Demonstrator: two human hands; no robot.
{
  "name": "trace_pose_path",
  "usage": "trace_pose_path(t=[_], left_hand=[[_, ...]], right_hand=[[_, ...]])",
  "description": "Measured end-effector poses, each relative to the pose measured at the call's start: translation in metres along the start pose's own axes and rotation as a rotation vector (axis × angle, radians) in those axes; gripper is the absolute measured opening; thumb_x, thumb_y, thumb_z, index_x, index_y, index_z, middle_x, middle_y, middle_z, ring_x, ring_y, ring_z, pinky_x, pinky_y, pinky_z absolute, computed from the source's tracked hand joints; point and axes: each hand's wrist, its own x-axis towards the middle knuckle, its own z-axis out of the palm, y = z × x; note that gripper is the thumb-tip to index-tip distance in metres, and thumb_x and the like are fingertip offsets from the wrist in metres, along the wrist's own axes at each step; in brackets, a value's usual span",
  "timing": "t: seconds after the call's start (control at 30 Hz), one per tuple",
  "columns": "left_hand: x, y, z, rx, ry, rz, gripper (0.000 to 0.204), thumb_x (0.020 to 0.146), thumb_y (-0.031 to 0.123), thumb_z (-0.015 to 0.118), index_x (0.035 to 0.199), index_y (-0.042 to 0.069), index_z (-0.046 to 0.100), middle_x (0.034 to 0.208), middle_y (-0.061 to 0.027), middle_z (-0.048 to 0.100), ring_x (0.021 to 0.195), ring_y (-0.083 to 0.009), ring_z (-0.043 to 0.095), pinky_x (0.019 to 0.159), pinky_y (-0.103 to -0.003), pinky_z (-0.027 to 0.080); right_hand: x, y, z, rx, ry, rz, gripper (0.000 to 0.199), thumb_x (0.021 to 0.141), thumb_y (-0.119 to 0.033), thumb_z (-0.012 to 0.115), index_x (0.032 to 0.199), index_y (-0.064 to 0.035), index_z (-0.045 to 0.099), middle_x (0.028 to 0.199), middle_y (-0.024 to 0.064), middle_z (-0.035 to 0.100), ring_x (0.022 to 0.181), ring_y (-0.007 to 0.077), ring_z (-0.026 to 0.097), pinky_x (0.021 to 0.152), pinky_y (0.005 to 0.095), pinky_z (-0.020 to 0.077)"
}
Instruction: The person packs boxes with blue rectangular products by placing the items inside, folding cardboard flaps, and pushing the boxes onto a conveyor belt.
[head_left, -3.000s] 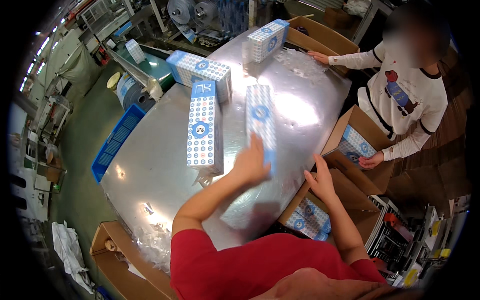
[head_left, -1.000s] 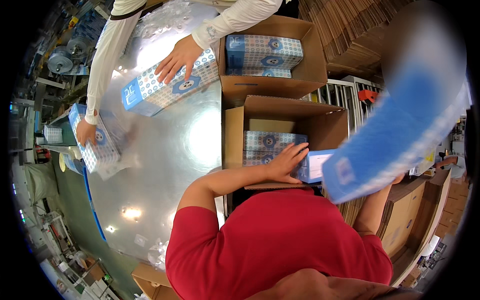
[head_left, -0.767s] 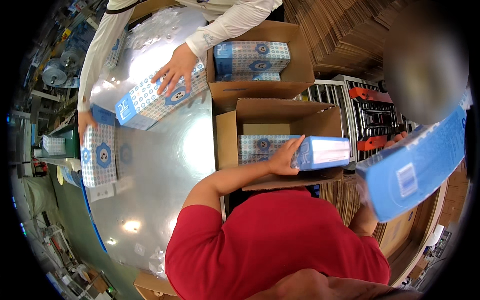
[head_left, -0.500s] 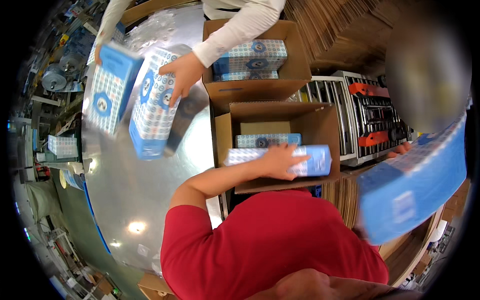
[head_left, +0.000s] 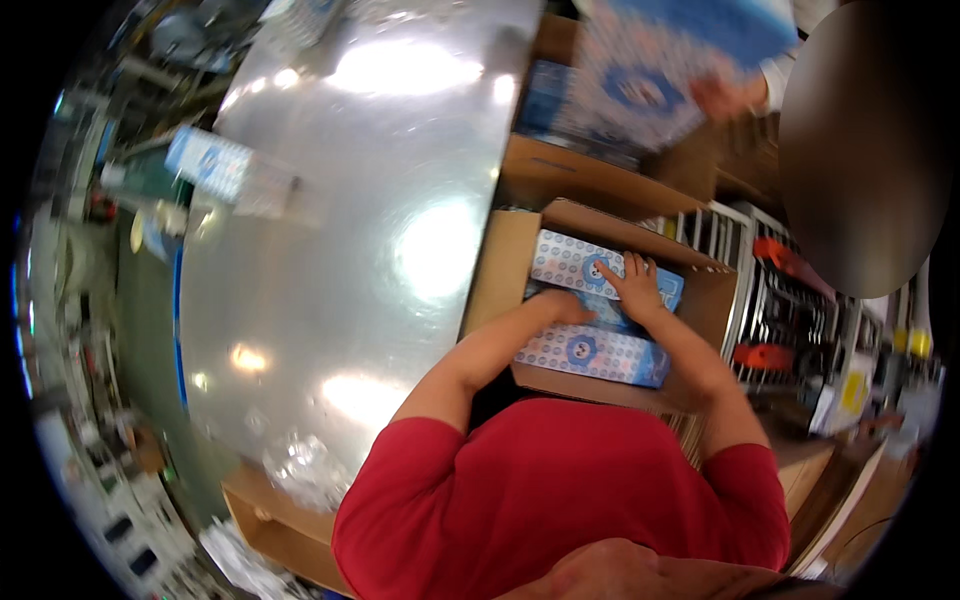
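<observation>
An open cardboard box (head_left: 500, 265) stands in front of me with blue-and-white patterned packages in it. My right hand (head_left: 638, 290) lies with fingers spread on the far package (head_left: 570, 260) and its blue end. Between the far package and the near package (head_left: 600, 355), my left hand (head_left: 565, 307) reaches down into the box. Its fingers are partly hidden there, over a bluish surface that is blurred. Beyond my box, a co-worker's hand (head_left: 725, 97) holds a large blue-and-white package (head_left: 640, 90) above a second cardboard box (head_left: 600, 178).
A shiny metal table (head_left: 330, 250) stretches along my left, with crumpled clear plastic (head_left: 305, 470) near its front edge. A roller conveyor (head_left: 745, 290) with orange-red parts lies to the right of the boxes. Another patterned package (head_left: 210, 160) shows at the far left.
Both my hands are now inside the box; the package once raised at my right is no longer there. My view has turned. The co-worker's packages have left the table's middle; one is over the far box.
</observation>
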Motion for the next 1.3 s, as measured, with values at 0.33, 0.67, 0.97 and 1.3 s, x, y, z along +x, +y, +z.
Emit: trace_pose_path(t=[0.33, 0.67, 0.97, 1.3], left_hand=[[-0.239, -0.089, 0.193, -0.340, 1.784, -0.425, 0.039, 0.077, 0.007, 0.058, 0.116, 0.008, 0.055, 0.117, -0.0149, 0.053, 0.113, -0.0361, 0.047, 0.095, -0.045, 0.038], [-0.372, -0.210, 0.343, -0.742, 1.379, -1.947, 0.080, 0.074, 0.057, 0.060, 0.139, 0.021, 0.030, 0.144, -0.0223, 0.021, 0.134, -0.0402, 0.016, 0.097, -0.067, 0.017], [-0.340, -0.242, 0.368, -0.241, 1.713, -1.598, 0.058, 0.073, -0.005, 0.051, 0.125, 0.023, 0.051, 0.112, -0.0146, 0.053, 0.097, -0.0321, 0.053, 0.084, -0.038, 0.044], [-0.413, -0.223, 0.366, -1.401, 2.996, -0.385, 0.056, 0.079, -0.009, 0.043, 0.129, 0.016, 0.041, 0.091, -0.0039, 0.047, 0.067, -0.0112, 0.050, 0.062, -0.022, 0.045]], right_hand=[[0.090, 0.009, 0.115, 0.202, -0.465, 0.193, 0.085, 0.079, -0.011, 0.057, 0.145, -0.0276, 0.005, 0.148, 0.0237, 0.003, 0.136, 0.0430, 0.005, 0.092, 0.0694, 0.0276], [0.108, 0.000, 0.041, 0.612, -0.551, 0.002, 0.065, 0.078, -0.015, 0.058, 0.138, -0.0059, 0.033, 0.127, 0.0263, 0.046, 0.120, 0.0361, 0.043, 0.094, 0.0376, 0.0407], [0.059, 0.005, 0.071, 0.696, -0.721, -0.124, 0.055, 0.081, -0.018, 0.058, 0.130, 0.0013, 0.041, 0.114, 0.0183, 0.058, 0.099, 0.0238, 0.058, 0.083, 0.0342, 0.0473], [0.033, 0.074, 0.133, 0.821, -0.619, -0.006, 0.049, 0.086, -0.019, 0.057, 0.128, 0.0022, 0.043, 0.111, 0.0164, 0.060, 0.095, 0.0209, 0.059, 0.079, 0.0313, 0.0481]])
